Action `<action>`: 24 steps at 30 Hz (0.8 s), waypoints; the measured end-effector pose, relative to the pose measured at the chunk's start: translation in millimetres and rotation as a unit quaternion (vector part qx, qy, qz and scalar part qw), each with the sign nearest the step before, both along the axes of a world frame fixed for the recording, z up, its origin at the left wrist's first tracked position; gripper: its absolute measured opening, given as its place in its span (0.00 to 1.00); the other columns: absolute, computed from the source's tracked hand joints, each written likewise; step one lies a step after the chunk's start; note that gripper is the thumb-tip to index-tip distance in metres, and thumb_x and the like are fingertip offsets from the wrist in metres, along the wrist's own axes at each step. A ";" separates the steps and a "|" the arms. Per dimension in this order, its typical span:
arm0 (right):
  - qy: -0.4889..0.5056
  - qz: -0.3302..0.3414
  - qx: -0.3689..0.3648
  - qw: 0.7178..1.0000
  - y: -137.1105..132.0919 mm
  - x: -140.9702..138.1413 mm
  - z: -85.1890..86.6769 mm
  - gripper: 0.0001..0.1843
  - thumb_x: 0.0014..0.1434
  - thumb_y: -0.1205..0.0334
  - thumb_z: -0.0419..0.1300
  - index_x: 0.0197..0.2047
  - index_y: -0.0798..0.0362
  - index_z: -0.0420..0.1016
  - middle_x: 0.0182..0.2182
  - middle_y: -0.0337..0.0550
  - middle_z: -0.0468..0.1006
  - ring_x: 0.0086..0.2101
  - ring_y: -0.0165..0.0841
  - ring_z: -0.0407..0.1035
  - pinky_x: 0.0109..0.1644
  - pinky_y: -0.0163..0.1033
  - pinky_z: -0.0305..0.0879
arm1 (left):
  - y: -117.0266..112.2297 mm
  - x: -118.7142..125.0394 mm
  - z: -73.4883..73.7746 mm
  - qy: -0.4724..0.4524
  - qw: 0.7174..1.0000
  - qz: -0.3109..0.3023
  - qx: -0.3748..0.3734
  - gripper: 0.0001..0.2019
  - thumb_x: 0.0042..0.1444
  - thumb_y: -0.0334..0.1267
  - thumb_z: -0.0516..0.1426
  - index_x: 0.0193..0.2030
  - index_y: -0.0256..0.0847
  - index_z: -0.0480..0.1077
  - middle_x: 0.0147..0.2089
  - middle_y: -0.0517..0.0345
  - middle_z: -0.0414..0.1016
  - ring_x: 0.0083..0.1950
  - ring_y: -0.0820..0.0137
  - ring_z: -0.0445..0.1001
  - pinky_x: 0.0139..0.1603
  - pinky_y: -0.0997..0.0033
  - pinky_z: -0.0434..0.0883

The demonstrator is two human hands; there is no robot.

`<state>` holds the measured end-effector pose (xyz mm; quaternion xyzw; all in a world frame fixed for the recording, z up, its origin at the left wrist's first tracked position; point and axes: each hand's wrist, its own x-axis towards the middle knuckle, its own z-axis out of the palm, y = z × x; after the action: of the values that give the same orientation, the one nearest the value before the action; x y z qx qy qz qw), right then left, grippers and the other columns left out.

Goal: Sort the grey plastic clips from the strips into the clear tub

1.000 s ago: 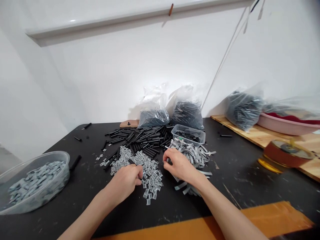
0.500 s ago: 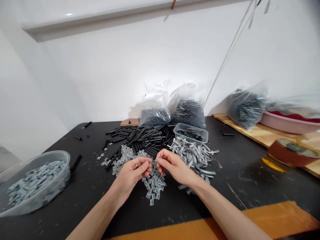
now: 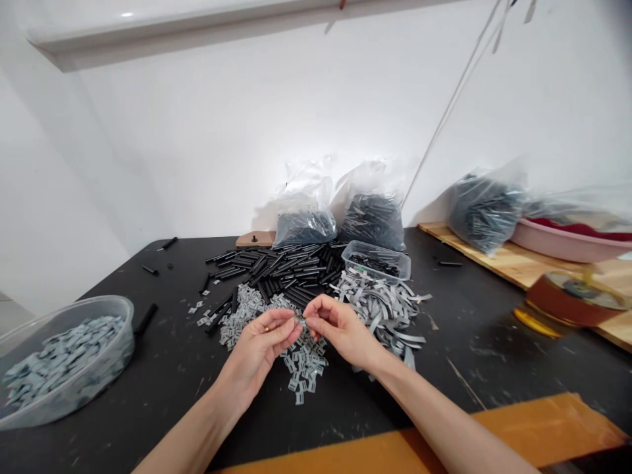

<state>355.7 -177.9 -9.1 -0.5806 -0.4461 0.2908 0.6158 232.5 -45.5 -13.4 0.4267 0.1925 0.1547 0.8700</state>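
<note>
My left hand [image 3: 269, 337] is closed, thumb and index finger pinched together, with a ring on one finger. Facing it, my right hand [image 3: 337, 326] pinches as well, and the fingertips of both almost meet. A small grey piece [image 3: 303, 322] shows between them, largely covered by the fingers. Below and behind the hands spreads a pile of small grey plastic buckles [image 3: 302, 370] with slots. To the right of my right hand lies a heap of grey strap strips [image 3: 390, 309]. Black tubes [image 3: 276, 266] are piled beyond the hands.
At the left stands a clear tub [image 3: 129, 322] of grey pieces. A clear box [image 3: 405, 270] with black parts sits behind the straps, near filled plastic bags [image 3: 372, 220]. On the right are a tape roll [image 3: 575, 299], a wooden board [image 3: 508, 263] and a pink basin [image 3: 567, 245].
My fingertips have come closer together, and the grey piece between them shows more. The view has shifted slightly.
</note>
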 end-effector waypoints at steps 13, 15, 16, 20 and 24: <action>0.077 0.010 0.008 0.997 0.3 -0.7 3.2 0.12 0.57 0.62 0.63 0.39 0.54 0.64 0.28 0.35 0.68 0.26 0.25 0.65 0.32 0.33 0.63 | -0.6 -1.1 -3.6 0.012 0.996 -0.037 0.074 0.10 0.49 0.31 0.67 0.40 0.35 0.79 0.35 0.56 0.80 0.36 0.77 0.77 0.42 0.82 0.74; 0.073 0.005 0.010 0.997 0.3 -0.2 2.9 0.12 0.56 0.63 0.64 0.39 0.54 0.64 0.28 0.35 0.68 0.26 0.24 0.65 0.32 0.33 0.64 | -1.9 -1.1 -2.8 0.012 0.996 -0.038 0.082 0.10 0.49 0.32 0.67 0.40 0.35 0.79 0.37 0.54 0.81 0.38 0.75 0.77 0.44 0.80 0.74; 0.070 0.003 0.012 0.997 0.3 0.0 2.6 0.12 0.56 0.63 0.64 0.39 0.54 0.64 0.28 0.35 0.68 0.26 0.24 0.65 0.32 0.32 0.64 | -2.4 -1.2 -2.3 0.012 0.995 -0.038 0.086 0.11 0.49 0.32 0.67 0.41 0.35 0.79 0.37 0.54 0.81 0.38 0.74 0.78 0.45 0.79 0.75; 0.083 -0.003 0.027 0.996 0.2 0.6 1.9 0.13 0.55 0.62 0.65 0.39 0.55 0.64 0.28 0.35 0.69 0.26 0.25 0.66 0.32 0.33 0.65 | -2.3 -1.6 -0.6 0.019 0.995 -0.032 0.090 0.12 0.49 0.32 0.67 0.42 0.34 0.79 0.41 0.50 0.82 0.42 0.69 0.79 0.50 0.74 0.75; 0.128 0.000 0.037 0.991 0.0 1.2 2.4 0.16 0.53 0.62 0.68 0.39 0.55 0.65 0.26 0.35 0.71 0.26 0.26 0.68 0.33 0.33 0.67 | -0.6 -1.0 1.0 0.032 0.996 -0.027 0.080 0.11 0.49 0.31 0.67 0.41 0.34 0.79 0.41 0.49 0.83 0.44 0.66 0.80 0.53 0.71 0.74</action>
<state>356.9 -177.9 -6.7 -0.5159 -0.3742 0.3458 0.6887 231.5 -46.2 -12.4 0.5051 0.1956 0.1324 0.8301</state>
